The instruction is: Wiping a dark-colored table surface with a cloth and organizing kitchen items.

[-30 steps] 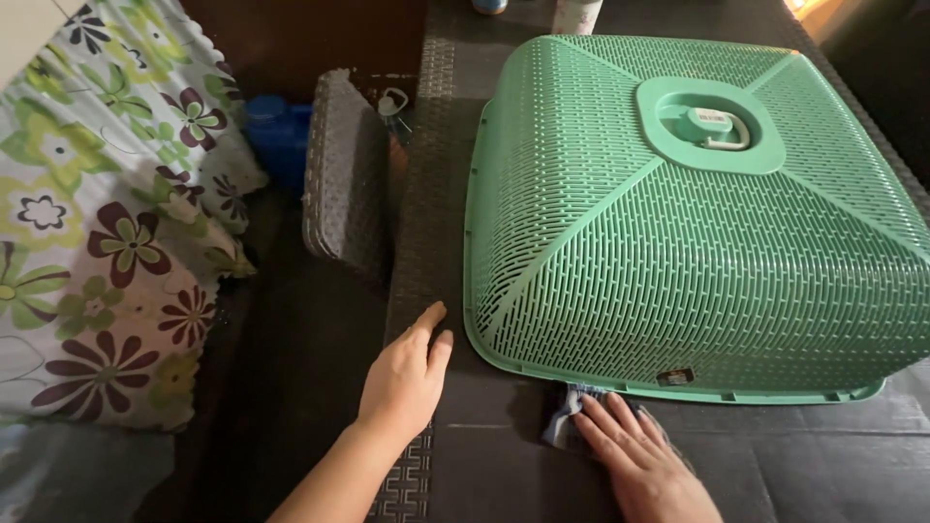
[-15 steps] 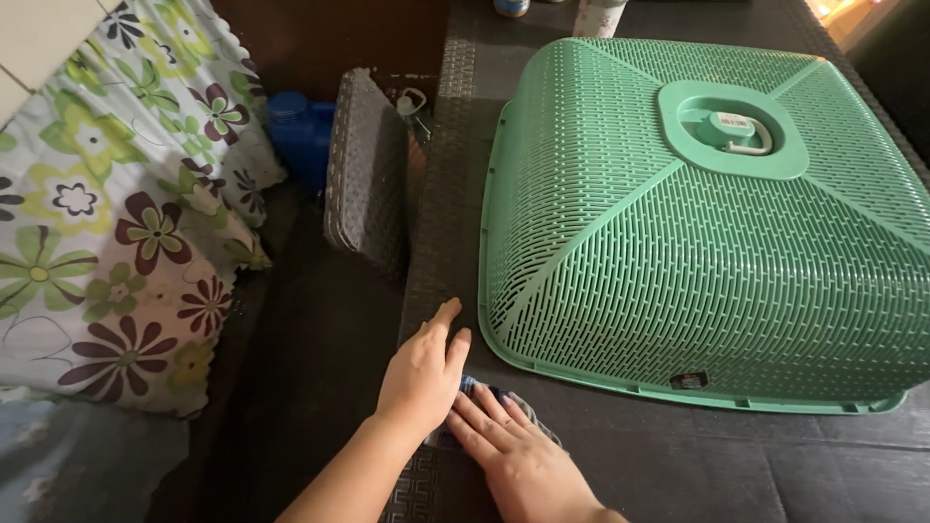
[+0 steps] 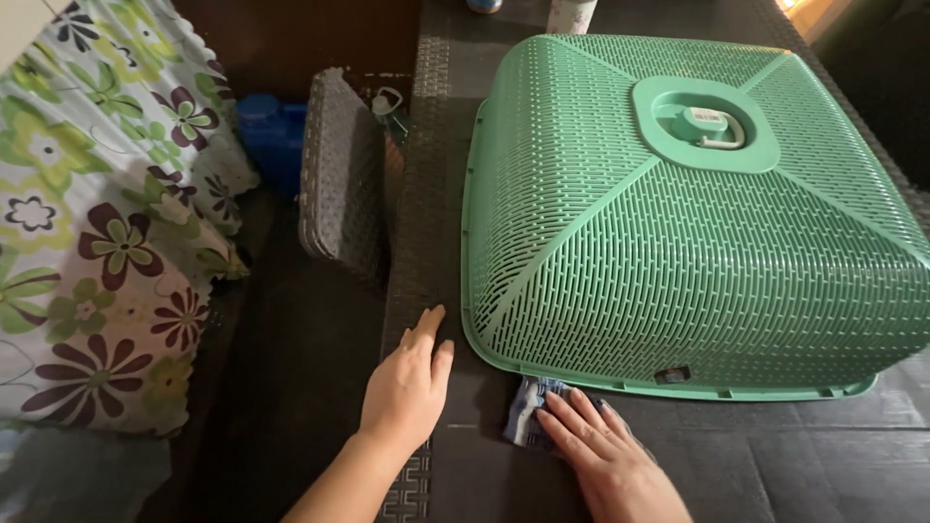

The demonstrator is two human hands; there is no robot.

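Note:
A large green mesh food cover (image 3: 697,213) with a handle on top sits on the dark woven table (image 3: 756,465). My left hand (image 3: 407,383) lies flat on the table's left edge, just beside the cover's near left corner. My right hand (image 3: 605,455) presses flat on a small blue-grey cloth (image 3: 523,421), which lies against the cover's front rim. The fingers are spread over the cloth.
A grey woven chair back (image 3: 339,174) stands left of the table. A flowered curtain (image 3: 97,223) hangs at the far left, with a blue container (image 3: 266,136) behind the chair. Two bottles (image 3: 572,12) stand at the table's far edge.
My right hand has slid the cloth back to the right along the cover's front rim, after reaching my left hand half a second ago. My left hand has stayed in place.

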